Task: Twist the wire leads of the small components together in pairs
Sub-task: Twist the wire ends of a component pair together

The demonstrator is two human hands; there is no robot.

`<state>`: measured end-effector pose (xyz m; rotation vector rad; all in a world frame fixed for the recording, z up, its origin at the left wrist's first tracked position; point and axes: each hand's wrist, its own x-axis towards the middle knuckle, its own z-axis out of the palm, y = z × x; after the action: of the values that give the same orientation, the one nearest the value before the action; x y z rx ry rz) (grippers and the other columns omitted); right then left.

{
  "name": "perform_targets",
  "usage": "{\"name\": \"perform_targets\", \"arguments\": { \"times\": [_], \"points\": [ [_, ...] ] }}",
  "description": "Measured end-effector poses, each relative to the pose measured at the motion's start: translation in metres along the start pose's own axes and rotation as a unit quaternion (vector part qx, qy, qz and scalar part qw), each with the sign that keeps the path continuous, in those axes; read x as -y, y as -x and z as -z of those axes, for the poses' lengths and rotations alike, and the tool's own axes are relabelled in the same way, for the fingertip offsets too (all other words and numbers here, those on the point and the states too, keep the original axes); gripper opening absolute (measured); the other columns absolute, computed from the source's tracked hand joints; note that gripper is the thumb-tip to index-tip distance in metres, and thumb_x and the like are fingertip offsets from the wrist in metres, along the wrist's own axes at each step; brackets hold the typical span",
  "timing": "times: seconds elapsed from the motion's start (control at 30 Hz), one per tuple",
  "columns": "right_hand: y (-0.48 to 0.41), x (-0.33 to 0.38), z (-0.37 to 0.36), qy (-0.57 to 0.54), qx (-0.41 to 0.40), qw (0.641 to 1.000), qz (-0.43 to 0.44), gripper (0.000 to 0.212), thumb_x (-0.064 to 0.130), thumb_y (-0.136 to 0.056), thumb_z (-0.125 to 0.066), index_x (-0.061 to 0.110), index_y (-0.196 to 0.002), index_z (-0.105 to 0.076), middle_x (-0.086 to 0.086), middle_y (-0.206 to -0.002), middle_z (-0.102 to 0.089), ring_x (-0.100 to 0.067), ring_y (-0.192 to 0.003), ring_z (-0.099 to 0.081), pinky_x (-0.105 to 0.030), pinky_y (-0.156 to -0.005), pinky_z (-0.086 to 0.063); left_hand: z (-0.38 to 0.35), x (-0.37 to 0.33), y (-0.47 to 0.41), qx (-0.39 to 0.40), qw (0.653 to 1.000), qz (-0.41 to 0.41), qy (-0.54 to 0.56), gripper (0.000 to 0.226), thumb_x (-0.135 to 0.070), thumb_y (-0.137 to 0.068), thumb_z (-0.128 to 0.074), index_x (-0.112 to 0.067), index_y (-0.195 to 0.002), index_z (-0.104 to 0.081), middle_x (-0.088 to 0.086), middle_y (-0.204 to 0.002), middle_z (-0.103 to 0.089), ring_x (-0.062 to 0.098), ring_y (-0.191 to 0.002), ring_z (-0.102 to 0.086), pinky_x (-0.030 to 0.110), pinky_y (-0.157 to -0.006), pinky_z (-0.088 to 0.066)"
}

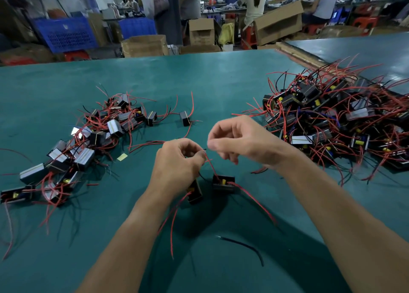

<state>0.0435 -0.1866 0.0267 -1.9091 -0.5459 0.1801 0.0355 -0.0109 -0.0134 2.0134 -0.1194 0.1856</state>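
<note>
L hand (179, 159) pinches red wires (210, 166) rising from 2 black parts (223, 183) below it. R hand (239, 139), fingers curled, just beside the wire tips; contact unclear. Green table (199, 82): small pile (88, 142) at L, big pile (332, 124) at R, loose black wire (243, 246) near front.

Both forearms bare, reaching forward, converging at centre. Left hand (179, 159): fingers curled, thumb and forefinger pinching red lead (211, 167). Right hand (239, 139): slightly higher, fingers loosely curled, thumb just beside left fingertips; grip unclear.
</note>
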Motion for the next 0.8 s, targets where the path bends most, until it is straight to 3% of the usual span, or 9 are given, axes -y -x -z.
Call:
{"name": "perform_targets", "arguments": {
  "times": [0.1,0.2,0.27,0.43,0.5,0.63,0.8],
  "points": [
    [0.005,0.003,-0.004,0.014,0.098,0.995,0.005,0.013,0.016,-0.083,-0.074,0.005,-0.088,-0.07,0.001,-0.055,-0.056,-0.012,-0.048,-0.043,-0.021,-0.044,-0.037,0.001,-0.001,0.001,0.016,0.999,0.029,0.033,0.018,-0.001,-0.083,-0.067,-0.014,-0.071,-0.065,-0.002,-0.049,-0.06,0.013,-0.041,-0.05,0.022,-0.046,-0.039],
    [0.005,0.0,-0.006,0.037,0.105,0.994,0.006,0.019,0.01,-0.087,-0.072,0.007,-0.069,-0.065,0.006,-0.051,-0.051,-0.006,-0.046,-0.039,-0.018,-0.045,-0.033,0.002,-0.002,-0.001,0.006,0.995,0.051,0.081,0.015,0.001,-0.086,-0.063,-0.01,-0.075,-0.064,-0.002,-0.047,-0.06,0.011,-0.037,-0.046,0.018,-0.043,-0.039],
    [0.005,-0.001,-0.005,0.03,0.104,0.994,0.0,0.021,0.011,-0.088,-0.071,0.008,-0.068,-0.066,0.003,-0.052,-0.055,-0.008,-0.046,-0.042,-0.018,-0.045,-0.037,0.003,-0.004,-0.003,0.0,0.992,0.058,0.111,0.012,0.0,-0.087,-0.063,-0.007,-0.077,-0.064,-0.001,-0.048,-0.061,0.01,-0.036,-0.047,0.016,-0.04,-0.038],
    [-0.004,-0.012,-0.001,0.093,-0.018,0.995,-0.024,0.026,0.018,-0.09,-0.069,0.002,-0.07,-0.067,-0.002,-0.055,-0.062,-0.009,-0.044,-0.046,-0.021,-0.048,-0.041,0.004,-0.003,-0.003,-0.006,0.987,0.074,0.145,0.019,-0.008,-0.09,-0.064,-0.01,-0.071,-0.065,0.0,-0.051,-0.062,0.009,-0.036,-0.047,0.015,-0.037,-0.034],
    [-0.007,-0.018,0.002,0.155,-0.071,0.984,-0.044,0.027,0.023,-0.089,-0.068,0.007,-0.067,-0.067,-0.009,-0.059,-0.065,-0.008,-0.045,-0.043,-0.023,-0.052,-0.039,0.004,-0.002,-0.003,-0.007,0.987,0.075,0.141,0.019,-0.01,-0.089,-0.066,-0.011,-0.07,-0.065,0.0,-0.052,-0.062,0.011,-0.037,-0.047,0.017,-0.038,-0.035],
    [-0.01,-0.023,-0.003,0.245,-0.134,0.959,-0.05,0.026,0.027,-0.086,-0.067,0.013,-0.065,-0.064,-0.003,-0.054,-0.059,-0.009,-0.05,-0.04,-0.024,-0.054,-0.036,-0.001,-0.002,-0.002,0.008,0.99,0.033,0.139,0.017,-0.022,-0.076,-0.079,-0.012,-0.076,-0.065,0.001,-0.053,-0.058,0.013,-0.041,-0.043,0.018,-0.045,-0.034],
    [-0.01,-0.02,-0.013,0.262,-0.101,0.959,-0.032,0.016,0.024,-0.087,-0.065,0.019,-0.073,-0.069,0.004,-0.059,-0.059,-0.011,-0.057,-0.046,-0.024,-0.055,-0.036,-0.007,-0.001,0.006,0.032,0.997,-0.06,0.036,0.026,-0.04,-0.063,-0.07,-0.022,-0.08,-0.063,-0.003,-0.052,-0.057,0.012,-0.045,-0.04,0.025,-0.051,-0.034]
  ]
}}
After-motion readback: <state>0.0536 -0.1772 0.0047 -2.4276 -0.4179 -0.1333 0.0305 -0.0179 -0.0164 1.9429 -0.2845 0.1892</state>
